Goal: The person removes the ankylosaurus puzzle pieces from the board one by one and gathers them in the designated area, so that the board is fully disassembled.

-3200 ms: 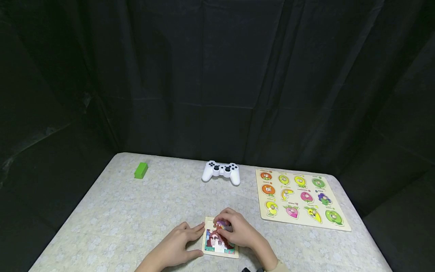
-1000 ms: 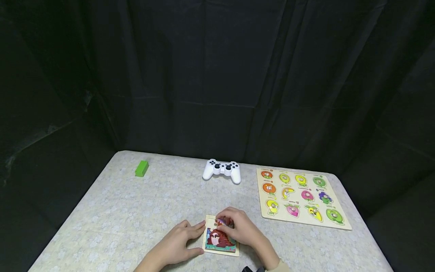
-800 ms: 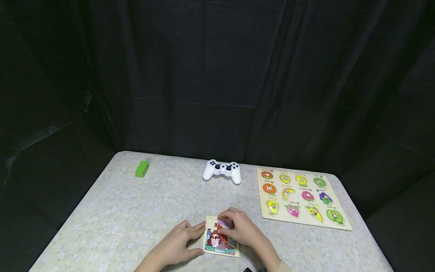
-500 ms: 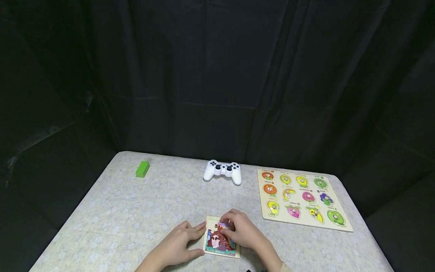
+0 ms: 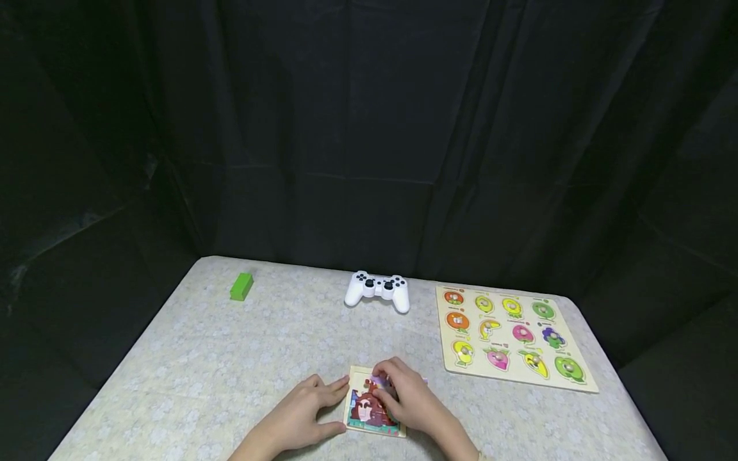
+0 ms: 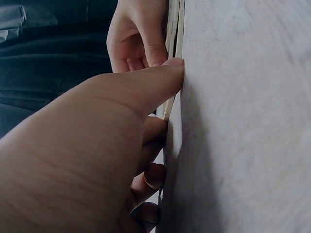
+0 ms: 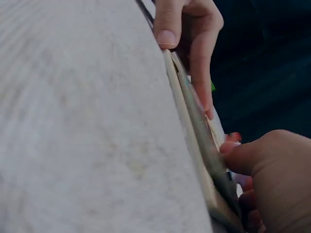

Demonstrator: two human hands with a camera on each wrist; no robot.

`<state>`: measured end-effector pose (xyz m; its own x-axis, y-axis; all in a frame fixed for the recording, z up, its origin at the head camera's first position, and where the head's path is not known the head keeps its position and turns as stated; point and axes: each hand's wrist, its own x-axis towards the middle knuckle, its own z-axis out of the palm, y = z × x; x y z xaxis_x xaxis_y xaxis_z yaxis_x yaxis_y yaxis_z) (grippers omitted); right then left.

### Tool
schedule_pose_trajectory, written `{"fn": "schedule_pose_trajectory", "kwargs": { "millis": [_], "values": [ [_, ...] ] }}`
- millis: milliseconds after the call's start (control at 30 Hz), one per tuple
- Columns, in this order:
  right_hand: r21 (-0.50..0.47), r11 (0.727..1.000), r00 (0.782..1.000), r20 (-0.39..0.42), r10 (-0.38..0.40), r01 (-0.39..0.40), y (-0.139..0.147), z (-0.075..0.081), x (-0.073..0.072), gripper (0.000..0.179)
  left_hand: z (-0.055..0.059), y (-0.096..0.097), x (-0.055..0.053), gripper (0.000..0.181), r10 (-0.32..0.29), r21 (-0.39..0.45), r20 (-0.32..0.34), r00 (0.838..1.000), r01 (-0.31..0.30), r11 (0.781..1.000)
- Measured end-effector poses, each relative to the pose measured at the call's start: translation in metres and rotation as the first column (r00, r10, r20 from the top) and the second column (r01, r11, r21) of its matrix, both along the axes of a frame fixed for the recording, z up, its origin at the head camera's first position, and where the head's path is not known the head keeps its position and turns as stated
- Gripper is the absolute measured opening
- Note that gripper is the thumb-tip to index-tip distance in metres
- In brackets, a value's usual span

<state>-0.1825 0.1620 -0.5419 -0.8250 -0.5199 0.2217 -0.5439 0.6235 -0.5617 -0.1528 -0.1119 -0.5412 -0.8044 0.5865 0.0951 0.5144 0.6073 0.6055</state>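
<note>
A small wooden jigsaw puzzle (image 5: 366,410) with a reddish-brown animal picture lies near the table's front, inside a pale wooden frame (image 5: 359,370). My left hand (image 5: 302,412) touches the frame's left side, thumb at the lower corner and index finger higher up. Over the puzzle's upper right part, my right hand (image 5: 410,398) has curled fingers and pinches a purple-and-red puzzle piece (image 5: 379,381), mostly hidden by the fingers. A bit of purple shows past that hand's far side. In the right wrist view, the puzzle's edge (image 7: 206,138) stands slightly proud of the frame.
A white game controller (image 5: 377,291) lies at the back of the table. To the right is a wooden fruit peg board (image 5: 501,378). A green block (image 5: 241,287) sits at the back left. Black curtain (image 5: 369,128) surrounds the patterned tablecloth (image 5: 277,339).
My right hand has shifted slightly right and toward me, its fingers still at the puzzle's upper right. The puzzle surface looked tilted a second ago and lies flatter now. My left hand has stayed put.
</note>
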Motion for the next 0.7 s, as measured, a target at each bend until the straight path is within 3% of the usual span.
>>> {"fn": "schedule_pose_trajectory", "kwargs": {
  "millis": [167,700],
  "values": [
    [-0.014,1.0,0.999,-0.043,0.012,-0.013,-0.0001,-0.0026,0.0016,0.023,-0.0003,-0.0001,0.0007,0.069,0.0,0.0,-0.01,1.0,0.0,1.0],
    [-0.021,1.0,1.0,-0.025,0.015,-0.016,0.0008,-0.0017,-0.0028,0.023,-0.0013,0.0008,0.0001,0.07,0.016,-0.006,-0.013,1.0,-0.016,1.0]
  ]
}}
